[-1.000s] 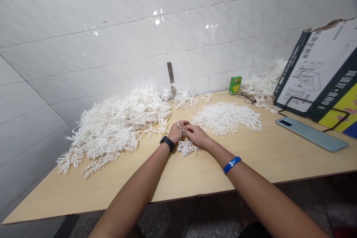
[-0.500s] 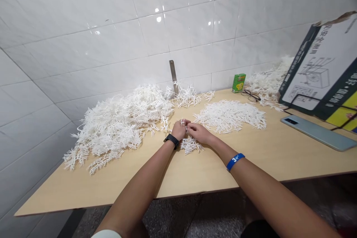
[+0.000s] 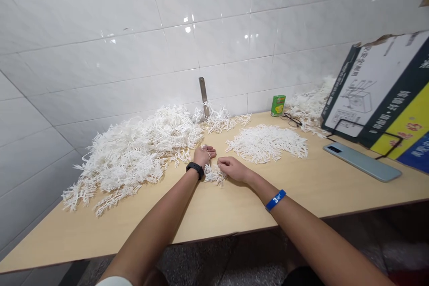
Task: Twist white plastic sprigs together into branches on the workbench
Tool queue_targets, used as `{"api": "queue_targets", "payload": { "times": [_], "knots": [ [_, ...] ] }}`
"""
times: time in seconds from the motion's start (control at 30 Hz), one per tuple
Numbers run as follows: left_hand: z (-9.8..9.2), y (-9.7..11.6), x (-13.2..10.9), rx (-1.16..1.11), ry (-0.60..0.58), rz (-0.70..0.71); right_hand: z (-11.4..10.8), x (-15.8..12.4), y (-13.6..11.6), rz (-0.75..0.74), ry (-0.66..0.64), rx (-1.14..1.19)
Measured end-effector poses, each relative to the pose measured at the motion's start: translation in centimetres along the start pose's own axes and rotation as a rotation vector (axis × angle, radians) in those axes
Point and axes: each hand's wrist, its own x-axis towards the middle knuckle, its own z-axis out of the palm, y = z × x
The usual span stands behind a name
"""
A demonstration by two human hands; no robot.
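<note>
My left hand (image 3: 203,155), with a black band on its wrist, is turned partly palm up beside the large heap of white branched plastic pieces (image 3: 140,147). Its fingers point right, and a white branched piece (image 3: 202,147) shows in its grip. Close by on the right, my right hand (image 3: 234,169) has fingers pinched together at the edge of a small pile of white pieces (image 3: 213,176). What lies inside that pinch is hidden. The two hands are slightly apart. Beyond them spreads a flat pile of separate white pieces (image 3: 268,143).
A metal strip (image 3: 203,94) leans on the tiled wall behind some white pieces. At the back right are a green box (image 3: 278,105), eyeglasses (image 3: 292,119) and another white heap (image 3: 310,105). A phone (image 3: 362,161) lies before a large printed carton (image 3: 375,98).
My hands were together over the small pile; now they are apart. The right hand has lowered to the pile, and the left hand's fingers have straightened. The whole view has shifted slightly.
</note>
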Motion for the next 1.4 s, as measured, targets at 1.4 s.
{"api": "queue_targets", "payload": {
  "times": [1.4],
  "knots": [
    [-1.0, 0.2, -1.0, -0.118, -0.239, 0.058, -1.6, 1.1, 0.9, 0.067, 0.701, -0.072]
  ]
}}
